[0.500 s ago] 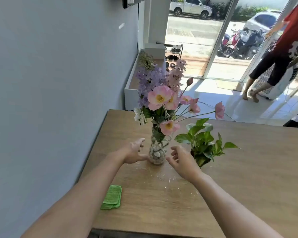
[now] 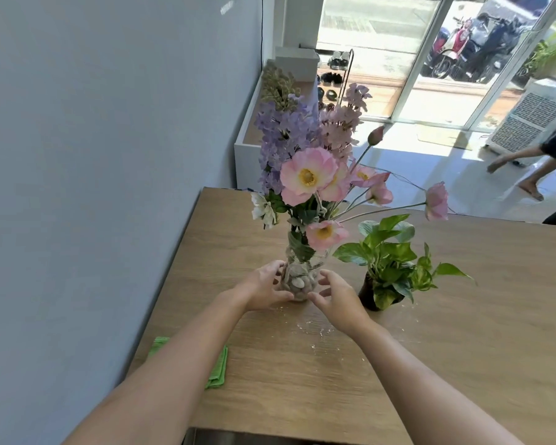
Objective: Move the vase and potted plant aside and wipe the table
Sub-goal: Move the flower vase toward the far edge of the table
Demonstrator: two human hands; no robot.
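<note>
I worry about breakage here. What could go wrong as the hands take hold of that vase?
The vase is glass, pebble-filled and carries tall flowers, so it may tip if lifted low. A long stem reaches over the potted plant and could snag it. The left hand touches the glass; the right hand looks open beside it, so a one-sided grip might slip.

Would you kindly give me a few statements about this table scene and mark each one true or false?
1. The glass vase holds pebbles. True.
2. The green cloth lies beyond the potted plant. False: it lies at the near left edge of the table.
3. The left hand and right hand flank the vase. True.
4. The potted plant stands left of the vase. False: it stands to the right.
5. White crumbs dot the table. True.
</note>
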